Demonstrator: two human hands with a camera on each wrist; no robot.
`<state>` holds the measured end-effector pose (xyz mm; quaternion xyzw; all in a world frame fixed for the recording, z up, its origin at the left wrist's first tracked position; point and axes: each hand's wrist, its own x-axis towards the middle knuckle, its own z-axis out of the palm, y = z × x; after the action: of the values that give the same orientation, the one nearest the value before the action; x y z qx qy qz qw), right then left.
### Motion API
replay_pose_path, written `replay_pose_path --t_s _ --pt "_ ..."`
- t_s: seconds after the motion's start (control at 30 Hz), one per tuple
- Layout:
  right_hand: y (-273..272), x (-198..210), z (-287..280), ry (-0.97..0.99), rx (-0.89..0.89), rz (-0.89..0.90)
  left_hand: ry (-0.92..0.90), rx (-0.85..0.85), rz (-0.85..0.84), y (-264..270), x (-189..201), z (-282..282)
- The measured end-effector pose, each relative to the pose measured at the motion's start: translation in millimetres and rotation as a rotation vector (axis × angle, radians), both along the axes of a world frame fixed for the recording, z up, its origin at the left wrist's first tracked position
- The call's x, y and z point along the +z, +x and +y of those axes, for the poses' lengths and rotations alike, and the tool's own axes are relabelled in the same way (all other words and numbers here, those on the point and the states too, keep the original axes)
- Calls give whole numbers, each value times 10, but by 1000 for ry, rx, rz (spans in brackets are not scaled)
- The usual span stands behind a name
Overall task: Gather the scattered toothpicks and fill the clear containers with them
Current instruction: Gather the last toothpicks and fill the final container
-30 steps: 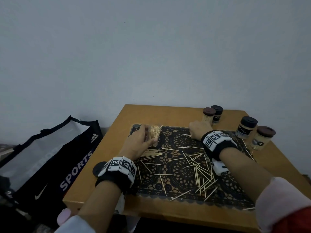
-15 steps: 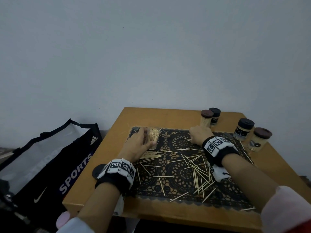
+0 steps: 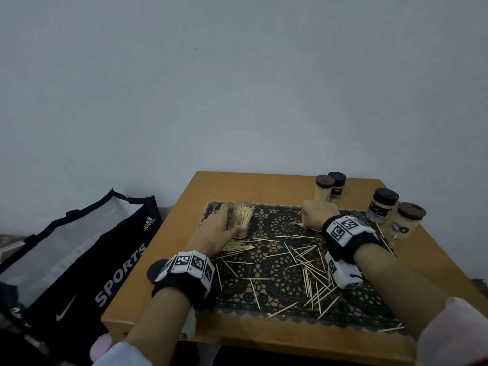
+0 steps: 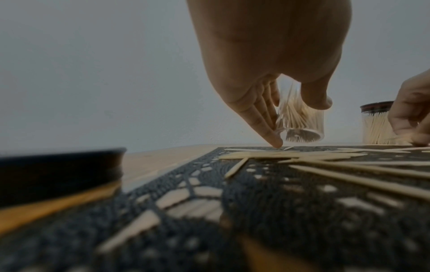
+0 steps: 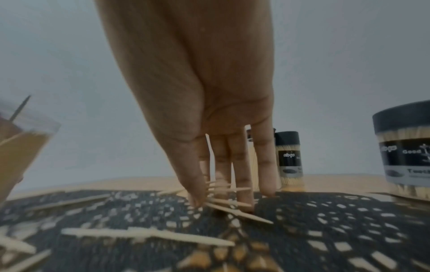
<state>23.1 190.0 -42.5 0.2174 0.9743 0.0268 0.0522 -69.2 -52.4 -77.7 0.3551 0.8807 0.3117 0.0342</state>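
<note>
My left hand (image 3: 227, 225) grips a clear, lidless container (image 3: 243, 217) part full of toothpicks, tilted at the far left of the black lace mat (image 3: 285, 225). In the left wrist view the container (image 4: 302, 125) is held just off the mat. My right hand (image 3: 314, 216) reaches to the far edge of the mat. There its thumb and fingers (image 5: 243, 184) point down and pinch a few toothpicks (image 5: 232, 207). Many loose toothpicks (image 3: 309, 262) lie scattered over the mat. A small bundle (image 3: 237, 247) sits by my left hand.
Lidded jars full of toothpicks stand at the back right of the wooden table (image 3: 250, 186): two (image 3: 324, 190) (image 3: 337, 184) behind my right hand, two (image 3: 381, 207) (image 3: 408, 223) further right. A black lid (image 3: 154, 270) lies at the left edge. A sports bag (image 3: 79, 260) stands left.
Both hands stay almost where they were: the left keeps hold of the container and the right stays on the toothpicks at the far edge. The head view has shifted slightly.
</note>
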Motion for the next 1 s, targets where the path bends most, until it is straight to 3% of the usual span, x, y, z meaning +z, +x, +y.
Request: replay_pose_path --t_s 0.1,0.23,0.3,0.4,0.47,0.6,0.73,0.9,0.93,1.0 --pt "-24 166 46 -215 11 96 2 -22 -10 32 29 9" --pt "-39 498 -109 -708 194 239 -5 -61 -15 67 60 14" --pt "-83 622 -249 -606 302 202 -5 -92 -22 77 67 15" --pt "-199 715 -472 -278 422 125 -6 -131 -18 90 73 17" --pt "-272 729 -586 -212 475 109 -1 -142 -7 95 76 22" --pt "-336 713 -711 -411 572 115 57 -154 -46 105 69 34" --pt "-329 703 -686 -599 542 385 87 -107 -33 83 38 48" --pt "-358 511 -623 -541 269 727 227 67 50 55 43 7" --pt "-361 453 -637 -558 225 696 268 126 74 50 53 -4" --pt "-360 328 -715 -556 255 449 325 233 111 33 66 -27"
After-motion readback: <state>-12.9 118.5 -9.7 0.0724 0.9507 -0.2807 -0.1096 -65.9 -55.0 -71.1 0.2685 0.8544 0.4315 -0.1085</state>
